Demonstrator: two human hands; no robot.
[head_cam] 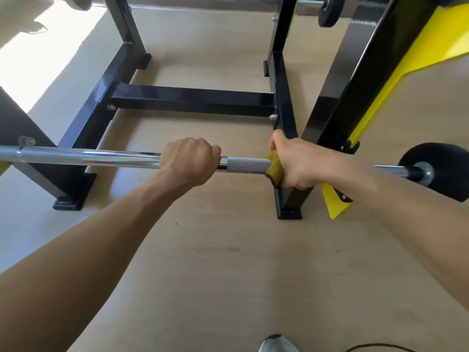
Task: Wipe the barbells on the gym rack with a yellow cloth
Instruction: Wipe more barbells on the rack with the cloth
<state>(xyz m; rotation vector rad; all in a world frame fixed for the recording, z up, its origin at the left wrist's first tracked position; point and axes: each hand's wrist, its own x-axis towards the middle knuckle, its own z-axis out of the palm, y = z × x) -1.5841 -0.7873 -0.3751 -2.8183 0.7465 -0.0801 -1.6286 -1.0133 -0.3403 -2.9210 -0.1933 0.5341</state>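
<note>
The chrome barbell (101,156) runs from nine o'clock to three across the black rack (193,100). The left hand (189,162) is fisted round its shaft; just right, the right hand (298,165) clamps the yellow cloth (272,168) round the knurling (black weight plate (439,171) at three o'clock).

I see the barbell (101,156) in shiny silver chrome, with a fine crosshatch pattern on its grip parts. The cloth (272,168) on it is dull mustard yellow with a dark edge. The rack (193,99) is glossy black, with bright yellow panels (380,97) at the right. The weight plate (441,168) is matt black. The floor (228,262) is pale beige, like light wood.
</note>
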